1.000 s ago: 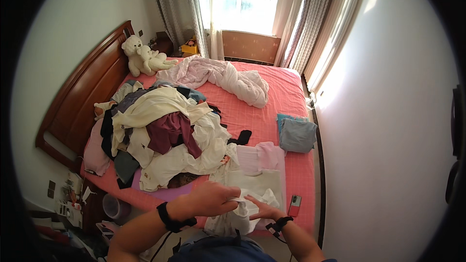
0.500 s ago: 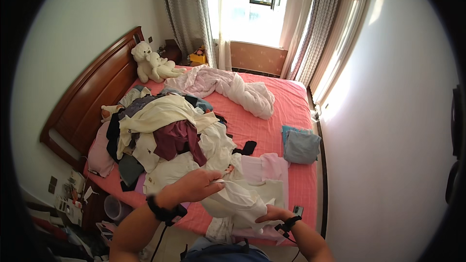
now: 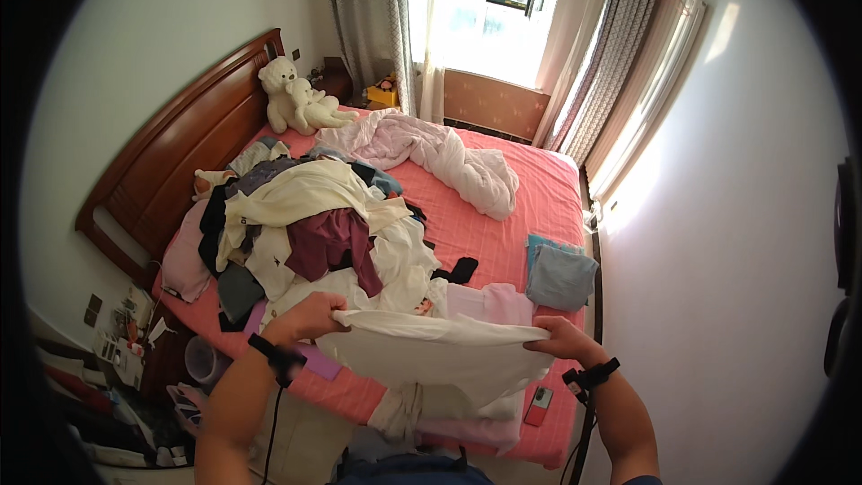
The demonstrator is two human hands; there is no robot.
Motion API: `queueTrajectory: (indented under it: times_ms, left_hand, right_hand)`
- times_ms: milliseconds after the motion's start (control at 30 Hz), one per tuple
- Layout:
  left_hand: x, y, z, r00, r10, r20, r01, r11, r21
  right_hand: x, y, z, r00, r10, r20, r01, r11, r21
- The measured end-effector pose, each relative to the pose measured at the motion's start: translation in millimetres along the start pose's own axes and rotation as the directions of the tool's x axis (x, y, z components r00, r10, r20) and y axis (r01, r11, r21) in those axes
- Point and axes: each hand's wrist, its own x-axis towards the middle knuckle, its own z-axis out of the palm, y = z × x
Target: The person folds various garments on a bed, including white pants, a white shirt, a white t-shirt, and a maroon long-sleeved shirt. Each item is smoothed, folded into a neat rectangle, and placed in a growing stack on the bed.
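Observation:
A white garment (image 3: 440,355) stretches between my two hands above the near edge of the bed; its exact kind does not show. My left hand (image 3: 310,316) pinches its upper left corner, and my right hand (image 3: 561,339) grips the upper right one. The cloth sags between them, with its lower part hanging by my waist. Under and behind it lies a light pink garment (image 3: 492,304), partly covered. Close to my left hand rises a heap of clothes, with a cream top (image 3: 301,193) and a maroon garment (image 3: 328,247) on it.
Folded grey-blue clothes (image 3: 563,278) rest at the bed's right edge, and a phone (image 3: 538,406) lies nearer me. A black sock (image 3: 460,270) is mid-bed. Farther off are a crumpled pink quilt (image 3: 449,157) and white teddy bears (image 3: 287,99). A bin (image 3: 206,359) stands at left.
My hands have moved apart, left hand leftward and right hand up and rightward, spreading the bunched white garment wide. The phone now shows fully. The view has shifted slightly.

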Motion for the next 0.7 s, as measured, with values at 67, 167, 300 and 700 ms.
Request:
queueTrajectory:
  times_ms: [67,167,300,700]
  left_hand:
    - [-1,36,-40,0.975,0.117,-0.191,-0.135,0.987,-0.083]
    - [-6,84,-80,0.934,0.18,-0.308,-0.258,0.938,-0.233]
    - [-2,-4,-66,0.974,0.112,-0.199,-0.177,0.922,-0.345]
    - [0,-1,-174,0.979,0.182,-0.096,-0.2,0.95,-0.241]
  right_hand:
    - [-11,-51,-33,0.991,-0.026,-0.133,0.035,0.997,0.066]
    - [-43,-99,-71,0.952,-0.15,-0.268,0.218,0.944,0.246]
    - [-10,-117,-51,0.944,-0.176,-0.278,0.224,0.963,0.151]
    - [5,-178,-88,0.959,-0.091,-0.267,0.061,0.991,-0.119]
